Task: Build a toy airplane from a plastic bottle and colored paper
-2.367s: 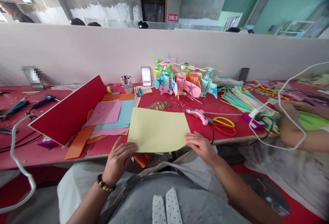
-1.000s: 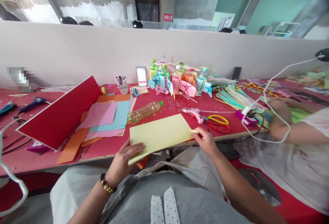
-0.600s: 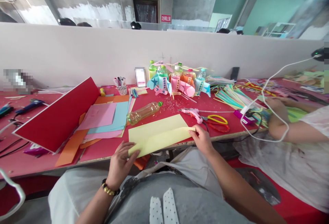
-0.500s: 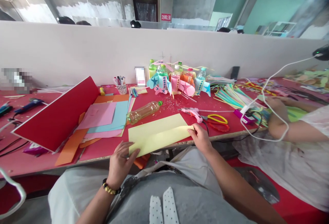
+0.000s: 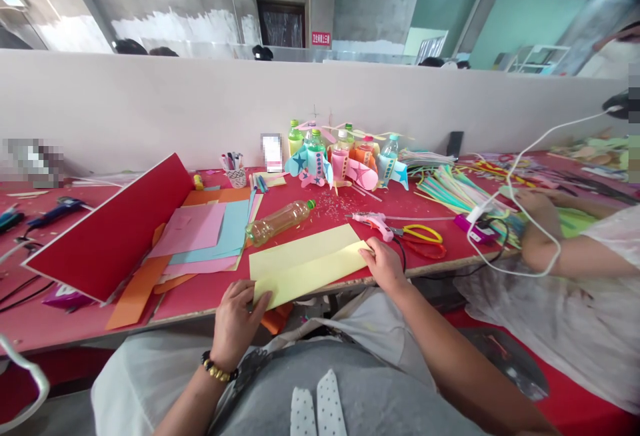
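Note:
A pale yellow sheet of paper (image 5: 310, 269) lies at the front edge of the red table, its near part folded up over the rest. My left hand (image 5: 237, 316) grips the paper's left end between thumb and fingers. At the right end, my right hand (image 5: 386, 266) pinches the upper corner of the fold. Just behind the paper lies a clear plastic bottle (image 5: 280, 223) with a green cap, on its side. A pink glue gun (image 5: 374, 224) rests right of the bottle, beside yellow-and-red-handled scissors (image 5: 423, 235).
Coloured paper sheets (image 5: 200, 229) and a tilted red board (image 5: 115, 229) lie to the left. Decorated bottles (image 5: 343, 159) stand at the back, near a pen cup (image 5: 235, 176). Coloured strips (image 5: 450, 189) and a white cable (image 5: 515, 163) lie right, near another person's arm (image 5: 543, 236).
The folded flap of the yellow paper lies flatter, with a straighter upper edge. My right hand has shifted slightly left with its corner; my left hand still grips the other end.

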The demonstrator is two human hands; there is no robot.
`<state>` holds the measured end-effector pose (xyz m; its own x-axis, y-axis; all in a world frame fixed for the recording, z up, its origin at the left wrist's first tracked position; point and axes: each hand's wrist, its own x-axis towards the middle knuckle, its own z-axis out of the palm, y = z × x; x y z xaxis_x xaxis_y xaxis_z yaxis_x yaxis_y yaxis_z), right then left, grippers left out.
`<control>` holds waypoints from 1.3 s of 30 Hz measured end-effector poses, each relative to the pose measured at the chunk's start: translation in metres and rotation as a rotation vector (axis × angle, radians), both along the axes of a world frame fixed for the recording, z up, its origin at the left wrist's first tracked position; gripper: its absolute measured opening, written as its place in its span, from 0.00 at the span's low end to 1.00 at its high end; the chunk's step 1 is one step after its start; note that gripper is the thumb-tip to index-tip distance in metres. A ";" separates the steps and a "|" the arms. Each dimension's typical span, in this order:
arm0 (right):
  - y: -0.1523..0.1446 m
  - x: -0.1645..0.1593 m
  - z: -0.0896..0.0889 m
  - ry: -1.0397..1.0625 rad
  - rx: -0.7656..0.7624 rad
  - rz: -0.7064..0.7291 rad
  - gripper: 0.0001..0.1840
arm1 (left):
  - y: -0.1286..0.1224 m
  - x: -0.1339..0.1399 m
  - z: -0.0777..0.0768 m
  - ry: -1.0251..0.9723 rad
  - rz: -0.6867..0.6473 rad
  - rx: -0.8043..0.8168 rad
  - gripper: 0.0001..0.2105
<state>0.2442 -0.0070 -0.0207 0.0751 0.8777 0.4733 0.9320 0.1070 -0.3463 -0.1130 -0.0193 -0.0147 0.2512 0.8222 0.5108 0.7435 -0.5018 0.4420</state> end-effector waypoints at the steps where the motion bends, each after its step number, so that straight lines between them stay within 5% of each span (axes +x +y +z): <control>1: 0.001 0.000 0.000 -0.015 -0.006 -0.003 0.08 | 0.000 0.000 0.000 -0.001 -0.002 0.001 0.11; 27: 0.009 -0.003 -0.001 -0.115 -0.098 -0.063 0.04 | 0.004 0.002 0.000 0.076 0.083 -0.128 0.13; 31: 0.008 -0.004 0.000 -0.109 -0.096 -0.068 0.10 | 0.004 0.002 -0.001 0.078 0.142 -0.076 0.10; 33: 0.008 -0.004 0.000 -0.107 -0.097 -0.071 0.14 | 0.003 0.004 0.002 0.073 0.146 -0.006 0.18; 39: 0.008 -0.004 0.000 -0.110 -0.107 -0.065 0.15 | -0.002 0.021 0.014 0.375 -0.093 0.101 0.22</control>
<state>0.2402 0.0013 -0.0210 0.0867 0.9185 0.3857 0.9686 0.0128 -0.2483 -0.0916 -0.0209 -0.0004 0.5070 0.7372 0.4466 0.7932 -0.6019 0.0931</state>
